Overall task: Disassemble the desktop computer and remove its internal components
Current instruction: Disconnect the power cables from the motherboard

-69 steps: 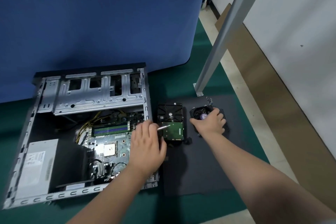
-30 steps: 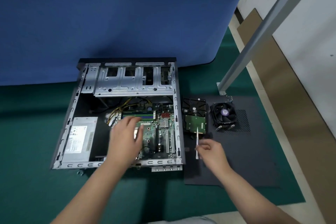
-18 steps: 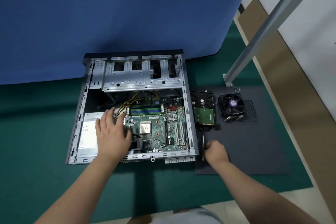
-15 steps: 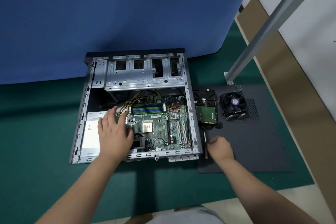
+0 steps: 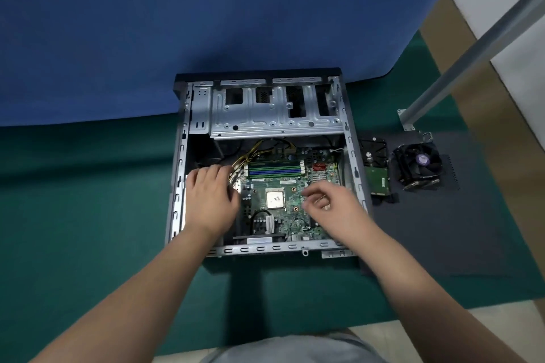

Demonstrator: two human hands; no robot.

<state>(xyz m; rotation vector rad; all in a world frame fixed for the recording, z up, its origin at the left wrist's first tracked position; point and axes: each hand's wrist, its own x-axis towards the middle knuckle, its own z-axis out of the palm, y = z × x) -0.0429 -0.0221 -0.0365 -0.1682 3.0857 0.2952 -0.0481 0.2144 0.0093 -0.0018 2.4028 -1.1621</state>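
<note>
The open desktop case [image 5: 349, 156] lies flat on the floor mat. Its green motherboard [image 5: 283, 215] shows a bare CPU [image 5: 275, 199] and memory slots [image 5: 275, 171]. My left hand [image 5: 211, 200] rests over the power supply at the case's left side, fingertips by the yellow cable bundle [image 5: 244, 160]. My right hand [image 5: 333, 206] hovers over the right part of the motherboard, fingers loosely curled and holding nothing. A removed hard drive [image 5: 375, 169] and a cooler fan [image 5: 418, 166] lie to the right of the case.
A metal drive cage [image 5: 274, 115] spans the far end of the case. The hard drive and fan sit on a dark mat [image 5: 442, 230]. A blue panel [image 5: 206, 23] stands behind the case, and a slanted metal leg [image 5: 460, 68] rises at the right.
My right hand left the screwdriver on the dark mat and moved left into the case, over the motherboard. My left hand stayed at the power supply, with fingertips now at the cables.
</note>
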